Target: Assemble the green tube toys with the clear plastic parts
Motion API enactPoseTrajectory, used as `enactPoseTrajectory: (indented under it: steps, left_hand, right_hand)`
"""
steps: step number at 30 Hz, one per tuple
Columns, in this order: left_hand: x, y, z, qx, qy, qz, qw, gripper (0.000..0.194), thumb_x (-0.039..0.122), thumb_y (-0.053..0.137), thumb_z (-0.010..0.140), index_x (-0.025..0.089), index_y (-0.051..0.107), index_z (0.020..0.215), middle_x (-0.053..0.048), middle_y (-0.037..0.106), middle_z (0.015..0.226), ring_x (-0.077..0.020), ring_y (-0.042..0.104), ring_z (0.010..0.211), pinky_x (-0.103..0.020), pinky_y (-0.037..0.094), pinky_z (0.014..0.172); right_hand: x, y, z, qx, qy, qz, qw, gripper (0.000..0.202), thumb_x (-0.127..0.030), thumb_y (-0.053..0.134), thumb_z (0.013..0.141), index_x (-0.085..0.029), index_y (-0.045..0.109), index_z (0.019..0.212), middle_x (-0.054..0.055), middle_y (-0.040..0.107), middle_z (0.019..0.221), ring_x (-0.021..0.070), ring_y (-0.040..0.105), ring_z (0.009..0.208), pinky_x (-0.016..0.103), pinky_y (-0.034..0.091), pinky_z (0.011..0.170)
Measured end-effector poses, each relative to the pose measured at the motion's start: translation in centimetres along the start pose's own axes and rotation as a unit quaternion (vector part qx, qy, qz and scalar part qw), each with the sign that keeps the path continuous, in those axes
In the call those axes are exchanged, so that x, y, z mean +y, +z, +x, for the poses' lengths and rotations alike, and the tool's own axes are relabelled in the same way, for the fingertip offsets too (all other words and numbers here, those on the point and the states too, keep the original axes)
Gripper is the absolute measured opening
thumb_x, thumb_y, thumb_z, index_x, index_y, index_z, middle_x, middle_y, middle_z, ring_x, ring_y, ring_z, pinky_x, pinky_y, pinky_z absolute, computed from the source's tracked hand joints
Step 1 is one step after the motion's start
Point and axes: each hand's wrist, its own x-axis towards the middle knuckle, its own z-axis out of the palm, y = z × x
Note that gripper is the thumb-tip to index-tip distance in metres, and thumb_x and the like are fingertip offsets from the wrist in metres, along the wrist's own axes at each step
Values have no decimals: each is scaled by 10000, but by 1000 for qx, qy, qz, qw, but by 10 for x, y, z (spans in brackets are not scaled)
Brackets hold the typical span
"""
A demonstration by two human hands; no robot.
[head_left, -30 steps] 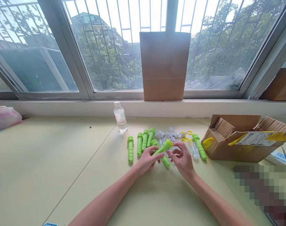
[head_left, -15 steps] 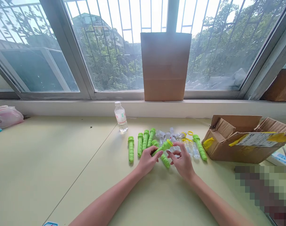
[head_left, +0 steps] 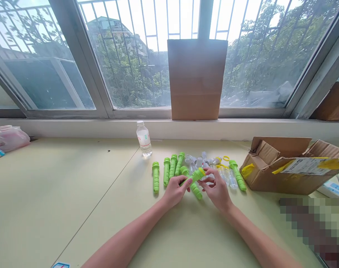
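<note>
Left hand [head_left: 175, 191] is gripping a green tube [head_left: 195, 175], thumb lying along its near side; tube is sitting between the two hands, tilting up to the right, in front of the parts pile. Right hand [head_left: 217, 190] is reaching its fingertips to the tube's yellow-ringed end, index finger bending over it and thumb sitting lower; cannot tell whether it is actually pinching. Hands are working close together on the one tube, palms apart. Another green tube [head_left: 196, 192] is lying on the table [head_left: 116, 212] just under and behind the held one, partly hidden. Three green tubes [head_left: 173, 165] are lying side by side left of the pile, a single green tube [head_left: 156, 178] is lying farther left, and one more green tube [head_left: 237, 175] is lying slantwise on the right, near the cardboard box [head_left: 290, 180]. Clear plastic parts [head_left: 232, 179] are lying jumbled behind the right hand; single pieces are hard to tell. A loose yellow ring [head_left: 226, 158] is lying at the pile's back. A water bottle [head_left: 144, 139] is standing back left; a cardboard sheet [head_left: 197, 80] is standing upright against the window.
</note>
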Motion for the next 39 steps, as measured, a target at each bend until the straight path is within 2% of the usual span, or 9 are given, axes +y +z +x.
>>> enactPoseTrajectory:
  steps: [5,11,16,20,23,28,32,37,39]
  left_hand:
    - [-1,-1,2,-20,-30,-32,999,512,608,562,844,172,573,576,62,380,401,-71,337,351,-227,255,413]
    - [0,-3,4,-44,-53,-63,996,526,621,557,843,156,563,597,41,497,488,-46,345,319,-209,229,357]
    - [-4,-6,6,-92,-71,-96,989,536,635,540,850,141,608,656,-1,611,587,-38,350,305,-205,213,319]
    - [-7,-7,7,-111,-76,-113,984,526,635,553,843,142,609,670,-10,639,600,-33,346,294,-200,217,309]
    - [-7,-8,8,-118,-82,-121,982,513,628,566,838,143,606,674,-6,638,589,-31,345,293,-197,218,311]
    - [-6,-10,10,-128,-109,-121,978,388,516,741,734,148,623,765,20,653,594,-21,334,299,-189,221,314]
    - [-5,-8,10,-110,-115,-123,980,396,465,791,700,171,606,890,27,679,609,-34,364,313,-179,252,325]
    - [-4,-3,8,-74,-101,-128,984,377,500,757,728,152,643,816,-13,692,659,-80,523,424,-194,384,408]
    - [-4,-2,7,-72,-90,-118,986,379,514,738,744,141,671,763,-20,679,663,-95,568,482,-193,398,431]
  right_hand:
    - [1,-1,1,-17,14,-8,1000,372,-462,734,780,-241,473,927,114,578,1257,186,692,713,316,578,518]
    - [2,-1,0,-12,-2,-18,1000,371,-466,717,787,-242,472,953,110,585,1248,189,703,712,334,597,524]
    - [1,2,-1,-25,-42,-38,998,412,-429,730,772,-255,416,974,116,567,1270,172,700,687,309,579,480]
    - [5,1,0,-9,-70,-72,995,273,-371,633,843,-253,410,948,108,617,1207,158,692,661,317,582,511]
    - [8,-1,-1,7,-90,-93,992,223,-337,615,847,-247,428,931,109,652,1178,160,695,654,324,586,530]
    - [8,0,-4,26,-110,-102,988,173,-306,608,853,-243,463,925,110,676,1194,163,708,654,330,600,557]
    - [6,0,-4,36,-107,-104,988,156,-326,604,868,-246,482,924,93,691,1189,170,719,668,327,603,558]
    - [5,-1,-3,33,-100,-111,988,173,-340,609,863,-245,486,937,93,689,1179,171,715,663,324,594,553]
    - [5,-1,-2,26,-93,-117,989,189,-341,612,855,-245,473,941,98,680,1178,168,708,659,321,586,543]
